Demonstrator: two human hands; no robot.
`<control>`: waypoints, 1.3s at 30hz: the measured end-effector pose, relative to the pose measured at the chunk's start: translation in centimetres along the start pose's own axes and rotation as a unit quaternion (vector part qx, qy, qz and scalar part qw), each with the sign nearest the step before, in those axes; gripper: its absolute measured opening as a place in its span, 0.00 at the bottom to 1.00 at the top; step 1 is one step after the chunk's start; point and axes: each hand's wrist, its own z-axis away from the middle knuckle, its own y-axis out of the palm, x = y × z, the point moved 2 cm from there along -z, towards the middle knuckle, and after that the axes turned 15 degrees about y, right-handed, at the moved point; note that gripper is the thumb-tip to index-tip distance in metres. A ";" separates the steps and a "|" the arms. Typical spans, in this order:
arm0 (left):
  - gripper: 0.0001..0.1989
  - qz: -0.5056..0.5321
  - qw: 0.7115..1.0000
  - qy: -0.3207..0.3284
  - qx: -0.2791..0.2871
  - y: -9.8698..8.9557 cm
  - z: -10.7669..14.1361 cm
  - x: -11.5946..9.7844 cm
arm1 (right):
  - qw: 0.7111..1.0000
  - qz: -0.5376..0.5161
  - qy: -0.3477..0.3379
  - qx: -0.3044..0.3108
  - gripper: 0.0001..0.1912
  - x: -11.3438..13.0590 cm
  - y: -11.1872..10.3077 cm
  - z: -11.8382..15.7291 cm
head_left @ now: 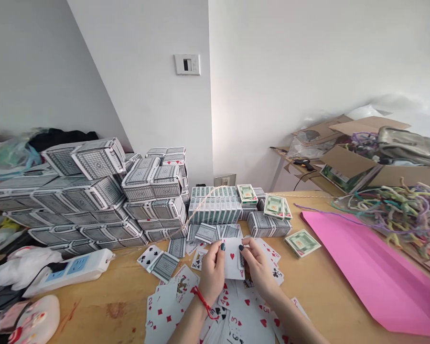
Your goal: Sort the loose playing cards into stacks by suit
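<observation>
Red print reads "A" on the ace of hearts [232, 267], held up above loose cards [165, 306] where "2" and "3" are legible. Your left hand [214, 263], fingers curled, pinches its left edge; your right hand [258, 267], likewise curled, pinches its right. Lettering on the green box [303, 242] is too small to read.

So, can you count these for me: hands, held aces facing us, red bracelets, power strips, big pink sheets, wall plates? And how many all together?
Hands: 2
Held ace: 1
Red bracelet: 1
Power strip: 1
Big pink sheet: 1
Wall plate: 1
Total: 7
</observation>
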 end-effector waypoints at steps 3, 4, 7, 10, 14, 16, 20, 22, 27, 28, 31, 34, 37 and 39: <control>0.15 0.009 1.000 -0.007 -0.004 0.1 0.0 -0.2 | 1.000 -0.011 0.001 -0.002 0.09 -0.3 0.0 -0.2; 0.16 0.015 1.000 -0.010 -0.005 0.1 0.0 -0.3 | 1.000 -0.021 0.004 -0.003 0.09 -0.5 0.0 -0.2; 0.16 0.040 0.999 -0.026 -0.003 0.2 -0.1 -0.3 | 0.998 -0.063 0.024 0.015 0.09 -0.7 0.2 -0.2; 0.16 0.076 0.996 -0.050 0.000 0.3 0.0 0.0 | 0.995 -0.090 0.038 0.030 0.09 -0.6 0.3 -0.1; 0.14 0.115 0.990 -0.077 0.004 0.4 -0.1 0.2 | 0.994 -0.095 0.050 0.026 0.08 -0.5 0.4 0.0; 0.12 0.122 0.989 -0.080 0.004 0.4 -0.2 0.1 | 0.993 -0.098 0.059 0.024 0.08 -0.5 0.5 0.0; 0.10 0.132 0.988 -0.084 0.017 0.3 -0.2 -0.4 | 0.993 -0.096 0.062 0.018 0.07 -0.6 0.6 0.1; 0.09 0.134 0.987 -0.088 0.020 0.2 -0.3 -0.6 | 0.995 -0.081 0.064 0.009 0.06 -0.6 0.7 0.1; 0.05 0.140 0.987 -0.078 0.019 0.1 -0.4 -0.4 | 0.995 -0.069 0.068 0.009 0.06 -0.9 0.9 0.1; 0.05 0.139 0.987 -0.074 0.020 0.1 -0.4 -0.3 | 0.995 -0.072 0.068 0.012 0.05 -1.0 0.9 0.1; 0.05 0.123 0.991 -0.052 0.027 0.1 -0.3 -0.2 | 0.994 -0.086 0.072 0.019 0.04 -1.0 0.9 0.2; 0.05 0.085 0.996 -0.013 0.022 0.0 -0.3 -0.5 | 0.990 -0.108 0.081 0.026 0.03 -0.8 0.8 0.4; 0.05 0.027 0.998 0.038 0.046 -0.2 -0.3 -1.1 | 0.989 -0.112 0.086 0.042 0.04 -0.4 0.7 0.4; 0.07 -0.023 0.994 0.082 0.070 -0.3 -0.3 -1.3 | 0.995 -0.070 0.067 0.027 0.09 -0.4 0.5 0.1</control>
